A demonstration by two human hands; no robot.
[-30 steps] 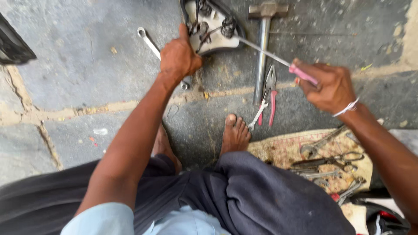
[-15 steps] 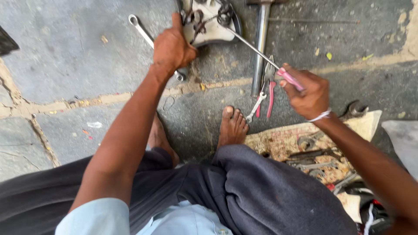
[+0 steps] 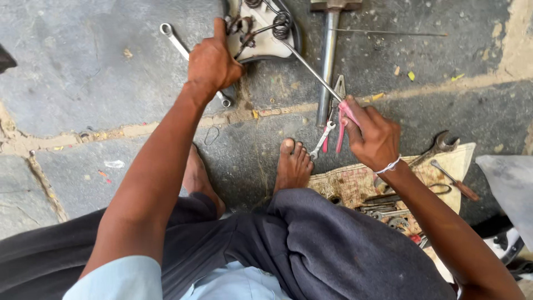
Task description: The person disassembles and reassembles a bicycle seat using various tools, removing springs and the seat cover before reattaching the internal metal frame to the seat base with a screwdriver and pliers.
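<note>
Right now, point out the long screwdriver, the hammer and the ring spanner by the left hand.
long screwdriver (image 3: pixel 311 68), head view, on the bare metal shaft.
hammer (image 3: pixel 327 61), head view, on the steel handle.
ring spanner (image 3: pixel 176 41), head view, on its shank, above the left hand (image 3: pixel 212 62).

right hand (image 3: pixel 373 136) | drawn down and nearer the foot (image 3: pixel 293 164) | screwdriver (image 3: pixel 311 69) steeper

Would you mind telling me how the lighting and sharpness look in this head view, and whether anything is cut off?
Head view: soft, even daylight, no glare and only faint shadows; the left hand, the right hand on the pink-handled screwdriver and the foot are sharp; the metal part and hammer are cropped by the top edge; the near sleeve looks slightly soft.
</note>
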